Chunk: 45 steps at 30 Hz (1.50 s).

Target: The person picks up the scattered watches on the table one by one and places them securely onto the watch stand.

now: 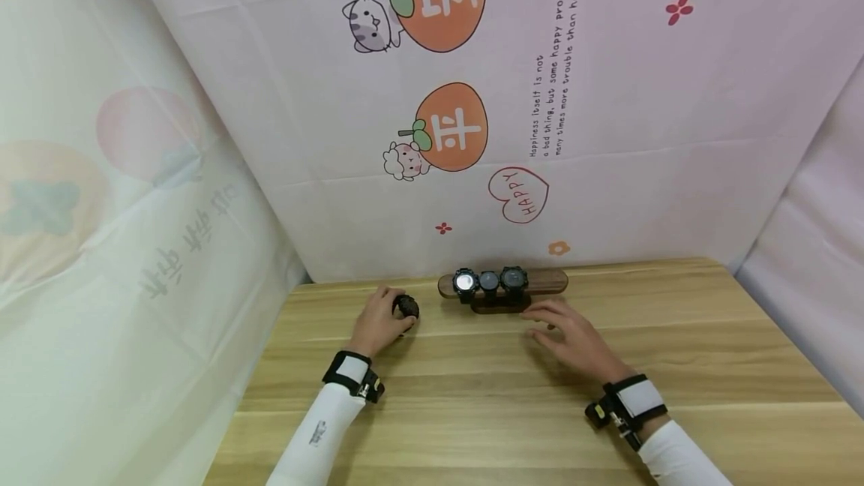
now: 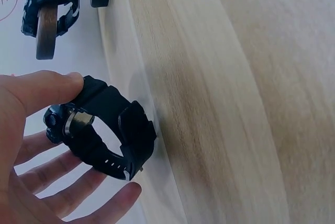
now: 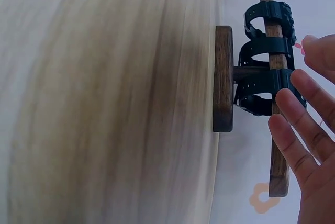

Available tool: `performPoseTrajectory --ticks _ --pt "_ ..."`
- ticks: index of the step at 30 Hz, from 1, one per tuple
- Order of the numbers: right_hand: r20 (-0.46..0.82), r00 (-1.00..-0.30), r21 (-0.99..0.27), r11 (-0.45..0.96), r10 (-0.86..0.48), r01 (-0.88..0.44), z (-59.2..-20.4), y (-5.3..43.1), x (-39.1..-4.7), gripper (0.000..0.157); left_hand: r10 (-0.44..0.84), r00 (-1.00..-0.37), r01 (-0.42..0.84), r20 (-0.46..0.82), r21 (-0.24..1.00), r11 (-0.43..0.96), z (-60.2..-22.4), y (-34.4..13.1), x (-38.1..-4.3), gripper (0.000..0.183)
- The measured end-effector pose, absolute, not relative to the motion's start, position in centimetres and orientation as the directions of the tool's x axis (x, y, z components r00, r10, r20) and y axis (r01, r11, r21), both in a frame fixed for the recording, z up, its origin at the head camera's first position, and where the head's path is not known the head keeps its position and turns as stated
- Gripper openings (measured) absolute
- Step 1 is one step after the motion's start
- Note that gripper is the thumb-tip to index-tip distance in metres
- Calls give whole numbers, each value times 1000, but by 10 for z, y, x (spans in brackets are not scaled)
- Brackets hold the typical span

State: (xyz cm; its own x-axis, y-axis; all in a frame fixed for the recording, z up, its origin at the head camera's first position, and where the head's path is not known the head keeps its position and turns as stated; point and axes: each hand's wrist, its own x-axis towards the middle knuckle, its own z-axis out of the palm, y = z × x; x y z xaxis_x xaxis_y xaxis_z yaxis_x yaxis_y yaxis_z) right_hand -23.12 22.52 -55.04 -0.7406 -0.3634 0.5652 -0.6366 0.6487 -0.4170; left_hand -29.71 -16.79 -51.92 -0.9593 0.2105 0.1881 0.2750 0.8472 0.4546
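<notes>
My left hand [image 1: 378, 323] grips a black wristwatch [image 2: 138, 130] by its case, thumb on one side and fingers on the other. The watch's strap is buckled into a loop, which faces the wrist camera close over the table. Toward the back stands a dark wooden watch stand [image 3: 223, 77] with a horizontal bar. Three black watches hang on that bar: one with a bright face [image 1: 464, 281], a smaller middle one [image 1: 489, 281] and a larger one [image 1: 514, 280]. My right hand [image 1: 570, 336] is beside the stand's right side, fingers loosely extended and holding nothing.
A light wood-grain table [image 1: 472, 411] lies under both hands. Behind it hangs a white printed cloth [image 1: 607, 193], meeting the table's back edge close behind the stand. Another pale cloth [image 1: 135, 336] hangs along the left side.
</notes>
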Motion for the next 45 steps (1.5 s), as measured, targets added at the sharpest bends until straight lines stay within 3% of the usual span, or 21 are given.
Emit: performPoseTrajectory --ticks 24,31,45 --pt "557 -744 -429 640 -368 -638 -553 220 -228 36 302 -927 376 225 581 722 -519 -148 -283 62" --pt "567 -733 -429 626 -375 -652 -554 219 -228 35 355 -905 421 235 612 669 -522 -143 -280 56" --pt "558 -733 -437 613 -389 -659 -552 212 -228 38 446 -848 518 286 623 586 -534 -133 -277 60"
